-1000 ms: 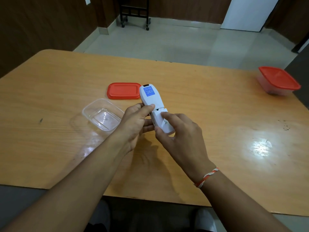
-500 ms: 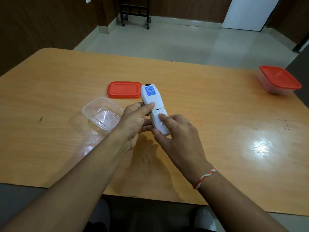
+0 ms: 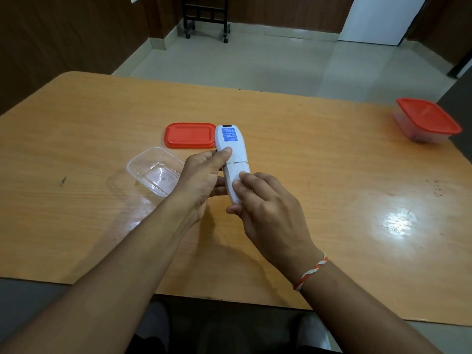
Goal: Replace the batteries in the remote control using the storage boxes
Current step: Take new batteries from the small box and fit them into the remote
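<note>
A white remote control (image 3: 233, 149) with a blue label lies back side up between my hands, above the table's middle. My left hand (image 3: 201, 177) grips its left edge, thumb pressed on the back. My right hand (image 3: 265, 208) holds the lower end, thumb on the battery cover (image 3: 235, 180), which sits almost flush with the body. An open clear storage box (image 3: 155, 172) stands to the left, and its red lid (image 3: 190, 135) lies flat behind it. A second clear box with a red lid on (image 3: 427, 120) stands at the far right edge. No batteries are visible.
The wooden table (image 3: 319, 154) has a bright glare patch at the right. Beyond its far edge is tiled floor with a black wheeled stand (image 3: 207, 19).
My right thumb has pushed the battery cover up along the remote, so the gap at its seam has nearly vanished. My right hand shifted slightly left and up.
</note>
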